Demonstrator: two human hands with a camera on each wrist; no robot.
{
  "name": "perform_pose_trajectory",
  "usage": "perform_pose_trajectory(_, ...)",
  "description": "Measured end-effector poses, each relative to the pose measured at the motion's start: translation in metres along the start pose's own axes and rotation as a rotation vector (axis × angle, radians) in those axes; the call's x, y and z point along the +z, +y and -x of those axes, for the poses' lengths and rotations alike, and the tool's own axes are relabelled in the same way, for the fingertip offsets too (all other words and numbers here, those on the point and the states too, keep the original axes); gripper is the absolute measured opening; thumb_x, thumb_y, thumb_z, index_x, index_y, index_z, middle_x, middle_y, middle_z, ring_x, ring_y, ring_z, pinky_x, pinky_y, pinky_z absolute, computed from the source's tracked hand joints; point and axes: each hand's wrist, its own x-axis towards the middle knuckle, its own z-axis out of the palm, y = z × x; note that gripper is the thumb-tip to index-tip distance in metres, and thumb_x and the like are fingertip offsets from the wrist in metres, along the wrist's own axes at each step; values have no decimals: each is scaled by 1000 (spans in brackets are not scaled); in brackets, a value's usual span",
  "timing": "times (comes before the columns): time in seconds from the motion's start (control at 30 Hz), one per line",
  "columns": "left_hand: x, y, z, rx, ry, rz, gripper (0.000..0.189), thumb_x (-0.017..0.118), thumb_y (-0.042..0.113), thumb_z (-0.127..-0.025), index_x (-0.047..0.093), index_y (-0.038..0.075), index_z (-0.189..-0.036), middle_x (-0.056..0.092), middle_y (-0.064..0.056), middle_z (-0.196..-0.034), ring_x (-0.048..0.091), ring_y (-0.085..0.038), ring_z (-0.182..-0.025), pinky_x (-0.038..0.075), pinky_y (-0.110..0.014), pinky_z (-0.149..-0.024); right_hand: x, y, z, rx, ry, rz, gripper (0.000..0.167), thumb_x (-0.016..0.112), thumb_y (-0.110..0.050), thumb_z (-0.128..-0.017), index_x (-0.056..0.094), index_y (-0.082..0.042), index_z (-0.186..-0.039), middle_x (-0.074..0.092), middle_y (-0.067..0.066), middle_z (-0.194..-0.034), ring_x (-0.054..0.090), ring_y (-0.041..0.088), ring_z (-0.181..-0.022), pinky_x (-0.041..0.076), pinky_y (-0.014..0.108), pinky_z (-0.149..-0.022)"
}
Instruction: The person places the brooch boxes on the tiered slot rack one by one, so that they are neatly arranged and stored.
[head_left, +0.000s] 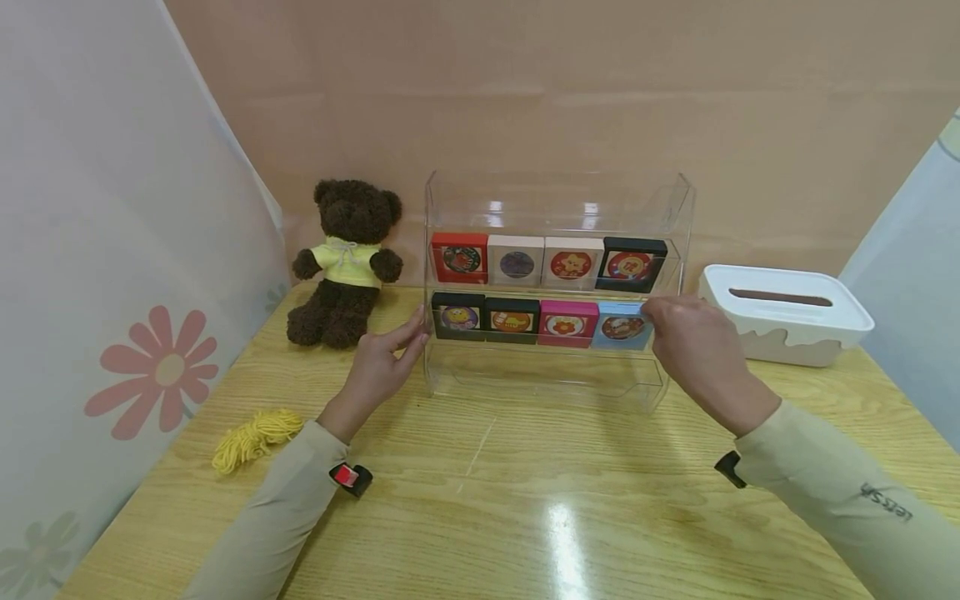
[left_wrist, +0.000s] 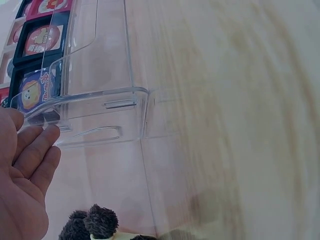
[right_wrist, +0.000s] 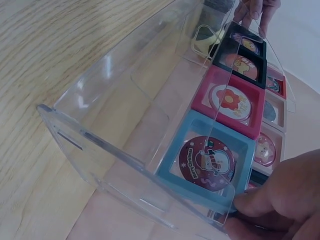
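A clear acrylic display rack [head_left: 487, 367] stands on the table with two rows of square framed badges. In the lower row, the light blue frame [head_left: 622, 327] holds a dark red round badge [right_wrist: 207, 164]. My right hand [head_left: 701, 350] pinches this frame at its right-hand corner, thumb on the edge; some fingertips are hidden. Beside it sit a pink frame [head_left: 567, 323] and two black ones [head_left: 512, 320]. My left hand [head_left: 381, 367] touches the rack's left side panel, its fingers [left_wrist: 42, 157] nearly straight.
The upper row has a red frame [head_left: 459, 258], two pale ones and a black frame [head_left: 632, 265]. A brown teddy bear [head_left: 347, 265] sits left of the rack. Yellow yarn [head_left: 258, 437] lies at the left front. A white tissue box [head_left: 787, 312] stands on the right.
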Motion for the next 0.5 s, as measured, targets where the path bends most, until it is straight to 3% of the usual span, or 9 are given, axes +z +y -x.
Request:
perform_pose_trajectory(0.13, 1, 1, -1, 6, -1, 12, 41, 63, 6, -92, 55, 0, -131, 68, -14, -101, 69, -24, -73, 52, -31, -49, -3, -1, 3, -12, 40, -6, 18, 57, 14, -78, 70, 6, -88, 68, 19, -82, 63, 35, -67, 50, 48, -57)
perform_pose_trajectory(0.27, -4, 4, -1, -1, -30, 7, 42, 62, 8, -93, 53, 1, -133, 68, -12, -104, 69, -23, -75, 55, -35, -61, -9, 1, 10, -37, 146, -20, 19, 64, 8, -78, 70, 4, -95, 69, 19, -90, 63, 36, -77, 50, 49, -59)
perform_pose_trajectory(0.33, -10, 6, 0, -14, -60, -19, 44, 62, 10, -93, 52, 2, -135, 67, -11, -108, 69, -23, -73, 54, -40, -69, -13, 4, 16, -54, 199, -24, 22, 66, 3, -76, 71, 3, -97, 69, 19, -93, 62, 37, -81, 50, 50, -63)
perform_pose_trajectory(0.4, -19, 9, 1, -31, -91, -60, 45, 62, 13, -94, 52, 2, -136, 65, -12, -114, 66, -23, -62, 54, -43, -71, -15, 9, 23, -77, 239, -29, 24, 66, -3, -77, 71, 4, -99, 68, 20, -97, 61, 38, -85, 49, 52, -69)
perform_pose_trajectory(0.5, -36, 11, 4, -42, -116, -173, 46, 63, 16, -93, 52, 0, -135, 61, -15, -121, 67, -29, -75, 51, -47, -76, -18, 18, 34, -92, 274, -23, 33, 59, -21, -84, 70, 4, -103, 67, 20, -102, 60, 40, -91, 48, 54, -71)
